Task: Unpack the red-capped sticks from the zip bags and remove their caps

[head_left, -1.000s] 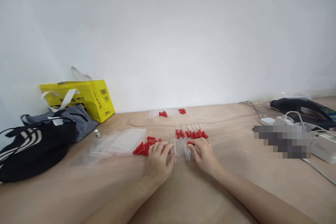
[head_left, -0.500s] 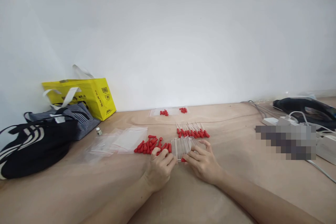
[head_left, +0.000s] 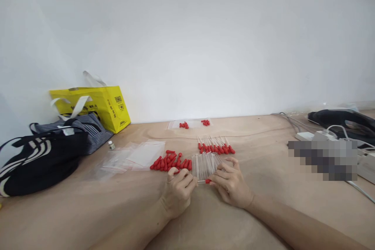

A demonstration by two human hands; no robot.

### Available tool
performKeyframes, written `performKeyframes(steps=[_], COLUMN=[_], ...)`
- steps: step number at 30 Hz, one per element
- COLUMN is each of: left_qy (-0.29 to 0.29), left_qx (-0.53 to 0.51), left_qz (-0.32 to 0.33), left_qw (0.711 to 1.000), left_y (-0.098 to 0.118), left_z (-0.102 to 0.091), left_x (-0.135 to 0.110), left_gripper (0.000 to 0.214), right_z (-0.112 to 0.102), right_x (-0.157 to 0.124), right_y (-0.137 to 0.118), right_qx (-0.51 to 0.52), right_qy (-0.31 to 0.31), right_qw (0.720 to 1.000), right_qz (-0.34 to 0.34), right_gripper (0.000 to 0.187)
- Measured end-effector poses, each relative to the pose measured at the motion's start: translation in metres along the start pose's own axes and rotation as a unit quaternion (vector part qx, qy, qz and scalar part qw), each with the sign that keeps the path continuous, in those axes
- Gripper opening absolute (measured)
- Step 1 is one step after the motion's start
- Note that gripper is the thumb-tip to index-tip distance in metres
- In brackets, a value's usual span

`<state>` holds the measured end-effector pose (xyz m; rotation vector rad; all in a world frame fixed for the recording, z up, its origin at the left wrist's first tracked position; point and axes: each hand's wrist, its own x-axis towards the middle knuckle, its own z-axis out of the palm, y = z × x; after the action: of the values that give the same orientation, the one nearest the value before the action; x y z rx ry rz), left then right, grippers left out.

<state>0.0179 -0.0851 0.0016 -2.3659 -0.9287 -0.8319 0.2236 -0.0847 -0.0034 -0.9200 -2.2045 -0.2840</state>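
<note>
Between my hands lies a glass dropper tube (head_left: 201,182), roughly level, with a red rubber bulb (head_left: 208,181) at its right end. My left hand (head_left: 179,192) is closed, pinching the tube's left end. The fingers of my right hand (head_left: 231,183) are closed on the red bulb. Just beyond them is a row of bare glass tubes (head_left: 203,166), partly behind my right fingers. A pile of loose red bulbs (head_left: 170,161) lies past my left hand. Farther back, several droppers with bulbs fitted (head_left: 216,147) lie side by side, tips toward the wall.
Clear plastic bags (head_left: 146,156) lie left of the bulbs, near a small bottle (head_left: 111,145). Another bag with red bulbs (head_left: 191,125) sits by the wall. Black (head_left: 43,164) and yellow bags (head_left: 117,113) stand left; power strips and cables (head_left: 322,136) are right.
My hands have moved slightly toward me and a little apart from the tube row. More of the glass tube and red bulb shows between them.
</note>
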Motion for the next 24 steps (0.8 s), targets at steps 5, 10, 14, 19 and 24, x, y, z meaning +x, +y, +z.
performKeyframes(steps=[5,10,14,19,24], left_qy=[0.027,-0.104,-0.245,-0.300,-0.325], left_qx=[-0.028,-0.170,-0.233,-0.227,-0.192], left_qz=[-0.063,-0.235,-0.350,-0.384,-0.398], left_qw=[0.997,0.951,0.874,0.843,0.836], left_y=[-0.009,-0.017,-0.028,-0.035,-0.038], left_z=[-0.002,-0.002,0.004,0.024,0.035], left_x=[-0.003,0.024,0.051,0.065,0.072], left_gripper=[0.023,0.024,0.017,0.012,0.012], right_z=[-0.002,0.005,0.011,0.015,0.017], right_x=[-0.008,-0.009,-0.006,-0.002,0.001], right_y=[0.021,0.031,0.037,0.045,0.047], right_qx=[-0.029,-0.059,-0.085,-0.094,-0.092], right_qy=[0.029,0.023,0.017,-0.014,-0.032], right_qw=[0.993,0.974,0.943,0.931,0.930], right_qz=[0.108,0.219,0.322,0.354,0.354], right_gripper=[0.020,0.018,0.014,0.012,0.018])
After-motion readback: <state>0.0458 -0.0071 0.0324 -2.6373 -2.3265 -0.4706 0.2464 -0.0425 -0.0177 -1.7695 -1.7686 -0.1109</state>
